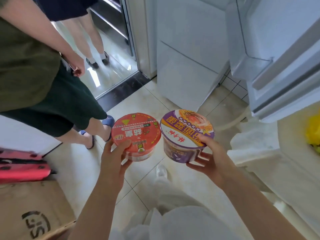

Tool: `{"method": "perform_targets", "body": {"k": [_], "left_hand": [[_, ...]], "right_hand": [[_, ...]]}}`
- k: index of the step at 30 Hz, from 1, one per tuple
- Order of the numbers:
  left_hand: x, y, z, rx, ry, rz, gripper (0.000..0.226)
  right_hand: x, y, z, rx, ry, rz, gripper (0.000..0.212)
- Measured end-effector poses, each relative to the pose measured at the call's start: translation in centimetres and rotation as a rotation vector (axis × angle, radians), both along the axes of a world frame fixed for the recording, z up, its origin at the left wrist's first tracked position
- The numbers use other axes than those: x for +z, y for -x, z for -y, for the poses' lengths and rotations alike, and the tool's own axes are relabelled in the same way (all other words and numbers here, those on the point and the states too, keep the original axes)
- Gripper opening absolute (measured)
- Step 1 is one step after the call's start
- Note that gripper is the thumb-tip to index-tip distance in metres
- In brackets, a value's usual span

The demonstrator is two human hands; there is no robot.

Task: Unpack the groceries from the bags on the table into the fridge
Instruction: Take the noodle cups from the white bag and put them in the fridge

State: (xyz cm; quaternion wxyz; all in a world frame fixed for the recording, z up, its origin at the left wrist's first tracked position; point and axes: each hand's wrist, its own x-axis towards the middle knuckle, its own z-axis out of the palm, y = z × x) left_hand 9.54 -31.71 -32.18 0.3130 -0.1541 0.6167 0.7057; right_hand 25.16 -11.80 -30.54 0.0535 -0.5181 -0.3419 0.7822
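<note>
Left hand point(115, 157): I have it wrapped round the red noodle bowl point(136, 135), thumb over the near lid rim, fingers curled under the wall.
Right hand point(210, 159): I grip the purple noodle bowl point(187, 134) the same way, thumb on the near rim, fingers spread under the base.
Bowls: both upright, lids sealed, side by side and nearly touching, held in the air over the tiled floor point(138, 99), each just beyond its hand.
Fridge point(190, 54): straight ahead past the bowls, white, with its open door point(284, 66) at my right.
Yellow bag point(313, 134): at the right edge, on a white surface.
Bystander point(34, 66): stands at my left in dark green, in blue slippers.
Cardboard box point(32, 212): lower left corner, below a red case point(22, 168).
</note>
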Motion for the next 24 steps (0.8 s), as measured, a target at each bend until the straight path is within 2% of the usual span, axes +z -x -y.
{"method": "perform_targets", "body": {"k": [5, 9, 13, 24], "left_hand": [[1.1, 7.5, -4.6, -0.031, 0.019, -0.086, 0.037], [1.3, 12.9, -8.0, 0.007, 0.015, -0.067, 0.05], [1.3, 17.7, -11.1, -0.011, -0.005, -0.044, 0.052], [2.6, 33.7, -20.1, -0.258, -0.072, -0.059, 0.052]], "right_hand": [[1.0, 7.4, -4.2, -0.009, -0.015, -0.021, 0.052], [2.0, 12.5, -7.5, -0.019, -0.033, -0.037, 0.05], [2.6, 16.6, -9.8, -0.087, -0.034, -0.052, 0.044], [3.5, 28.7, -14.1, -0.353, -0.081, -0.099, 0.048]]}}
